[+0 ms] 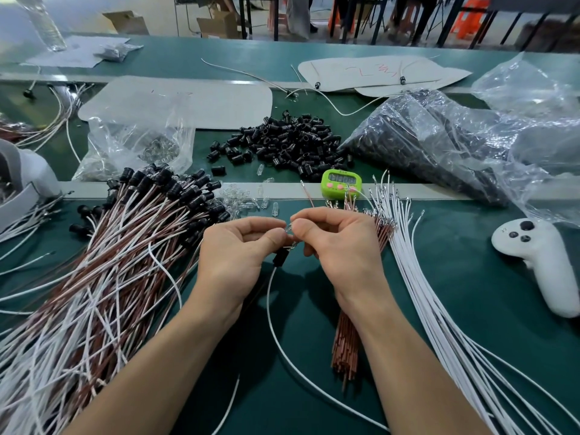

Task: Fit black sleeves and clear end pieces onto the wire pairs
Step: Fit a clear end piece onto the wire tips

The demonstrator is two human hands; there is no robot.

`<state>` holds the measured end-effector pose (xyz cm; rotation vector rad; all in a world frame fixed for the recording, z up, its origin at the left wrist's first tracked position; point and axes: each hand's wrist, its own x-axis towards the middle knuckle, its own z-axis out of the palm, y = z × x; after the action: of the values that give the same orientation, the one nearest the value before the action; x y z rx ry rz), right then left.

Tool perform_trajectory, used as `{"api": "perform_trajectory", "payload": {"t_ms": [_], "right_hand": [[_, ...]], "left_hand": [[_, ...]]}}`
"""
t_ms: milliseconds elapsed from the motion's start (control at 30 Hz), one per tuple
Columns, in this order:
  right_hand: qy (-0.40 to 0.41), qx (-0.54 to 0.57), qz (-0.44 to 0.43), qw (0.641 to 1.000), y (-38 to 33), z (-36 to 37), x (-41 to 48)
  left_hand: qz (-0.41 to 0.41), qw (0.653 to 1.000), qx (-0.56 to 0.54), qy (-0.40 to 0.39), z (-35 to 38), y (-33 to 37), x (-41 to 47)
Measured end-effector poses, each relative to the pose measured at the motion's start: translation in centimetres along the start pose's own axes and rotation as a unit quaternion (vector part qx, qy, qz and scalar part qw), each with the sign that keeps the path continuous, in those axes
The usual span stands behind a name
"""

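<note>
Sleeve [280, 257] looks matte black on our white wire [272, 312]; left hand [232, 249] pinches just above it, right hand [340, 243] pinches the glassy end piece [289, 229].

The clear end piece [289, 228] is nearly all covered by the pinching fingertips of the left hand [233, 255] and right hand [339, 246] — how it sits on the wire ends cannot be told. The black sleeve [280, 257], held by the left hand, shows only partly past the palm. The green timer [341, 182] has digits too blurred to read, and the pile of finished wire pairs [94, 277] runs off the left and bottom edges.
</note>
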<state>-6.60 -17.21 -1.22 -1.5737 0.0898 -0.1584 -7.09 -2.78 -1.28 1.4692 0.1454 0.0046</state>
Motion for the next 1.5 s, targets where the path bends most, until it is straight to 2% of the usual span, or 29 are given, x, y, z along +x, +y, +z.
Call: {"api": "perform_trajectory", "payload": {"t_ms": [267,467,733,933,1167,1500], "right_hand": [[-0.014,-0.041,0.015,0.999,0.25,-0.24,0.24],[-0.018,-0.069,-0.003,0.997,0.39,-0.31,0.2],[-0.027,-0.031,-0.008,0.999,0.41,-0.37,0.09],[-0.032,0.007,-0.003,0.999,0.09,0.01,0.0],[-0.023,-0.008,0.012,1.0,0.07,-0.07,-0.07],[-0.02,-0.043,-0.002,0.999,0.3,0.05,0.0]], "left_hand": [[0.002,0.999,0.037,0.034,0.21,-0.21,-0.2],[0.018,0.996,0.079,0.022,0.11,0.09,-0.3],[0.025,0.999,0.034,-0.02,-0.05,0.47,-0.5],[0.016,1.0,0.013,-0.007,0.19,0.39,-0.51],[-0.006,0.999,0.015,0.041,0.26,0.25,-0.36],[0.038,0.987,0.148,0.055,-0.03,0.25,-0.5]]}}
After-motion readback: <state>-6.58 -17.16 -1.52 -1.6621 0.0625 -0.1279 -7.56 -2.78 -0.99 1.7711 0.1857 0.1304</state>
